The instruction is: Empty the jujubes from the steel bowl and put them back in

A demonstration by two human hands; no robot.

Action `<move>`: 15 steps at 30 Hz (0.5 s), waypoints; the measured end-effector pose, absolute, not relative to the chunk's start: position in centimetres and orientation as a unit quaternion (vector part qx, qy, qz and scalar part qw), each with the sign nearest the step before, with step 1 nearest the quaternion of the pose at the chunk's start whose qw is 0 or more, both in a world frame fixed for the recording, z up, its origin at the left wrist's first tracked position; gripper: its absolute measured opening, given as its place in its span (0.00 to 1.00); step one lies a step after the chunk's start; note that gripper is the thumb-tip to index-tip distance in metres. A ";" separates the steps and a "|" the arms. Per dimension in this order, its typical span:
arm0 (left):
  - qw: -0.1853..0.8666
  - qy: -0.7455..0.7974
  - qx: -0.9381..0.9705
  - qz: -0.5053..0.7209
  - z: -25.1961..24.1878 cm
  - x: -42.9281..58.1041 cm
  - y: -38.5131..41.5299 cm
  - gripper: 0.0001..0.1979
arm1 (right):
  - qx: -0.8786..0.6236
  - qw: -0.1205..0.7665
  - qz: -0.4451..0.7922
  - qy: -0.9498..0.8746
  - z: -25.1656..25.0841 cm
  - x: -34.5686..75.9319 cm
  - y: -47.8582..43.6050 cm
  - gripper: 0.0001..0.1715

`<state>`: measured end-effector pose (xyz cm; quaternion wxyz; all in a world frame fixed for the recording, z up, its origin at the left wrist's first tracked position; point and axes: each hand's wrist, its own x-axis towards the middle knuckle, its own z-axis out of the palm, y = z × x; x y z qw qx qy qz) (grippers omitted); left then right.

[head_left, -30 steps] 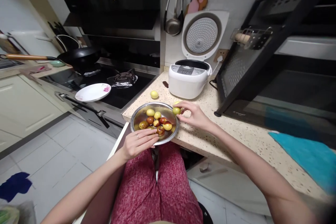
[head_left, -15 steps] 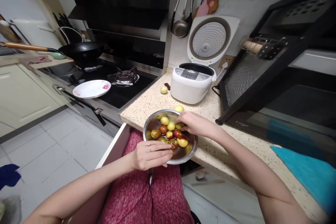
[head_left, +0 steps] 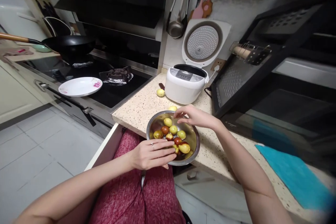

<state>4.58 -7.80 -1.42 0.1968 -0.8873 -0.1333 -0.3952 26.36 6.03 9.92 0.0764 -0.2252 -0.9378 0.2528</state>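
Steel bowl (head_left: 193, 138) of green and red fruits (head_left: 173, 129), overhanging the desk (head_left: 141, 105) edge: left hand (head_left: 152, 154) is clamping its near rim, likely steadying it, while right hand (head_left: 195, 117), fingers loosely apart and seemingly empty, is hovering over its far rim beside a loose fruit (head_left: 172, 108).

Near rim of the steel bowl (head_left: 193, 139) sits under the left hand (head_left: 151, 154), whose fingertips also cover some of the jujubes (head_left: 173, 134); whether that hand clamps the rim can't be told; right hand (head_left: 195, 117) hides the far rim and the lower part of a loose jujube (head_left: 172, 108) on the counter (head_left: 141, 106) behind; both forearms (head_left: 252, 182) run off the bottom edge. Wok handle (head_left: 13, 37) cut by the left edge; hanging utensils (head_left: 178, 24) cut by the top; teal cloth (head_left: 294, 178) blurred and clipped at right; rice cooker panel (head_left: 183, 75) too small to read.
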 end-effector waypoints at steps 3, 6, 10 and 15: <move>0.196 -0.143 -0.892 -0.382 -1.5 3.9 -7.6 0.20 | -0.214 0.144 0.163 -0.952 9.7 24.7 7.9 0.09; 0.189 -0.167 -0.886 -0.388 -1.7 3.1 -7.3 0.22 | -0.224 0.122 0.015 -0.967 8.5 21.8 10.7 0.19; 0.183 -0.179 -0.878 -0.405 -2.1 2.2 -6.5 0.23 | -0.251 0.047 -0.100 -0.962 6.9 17.6 14.4 0.24; 0.164 -0.180 -0.873 -0.424 -2.2 1.8 -6.1 0.23 | -0.265 -0.012 -0.161 -0.951 5.8 14.1 16.8 0.19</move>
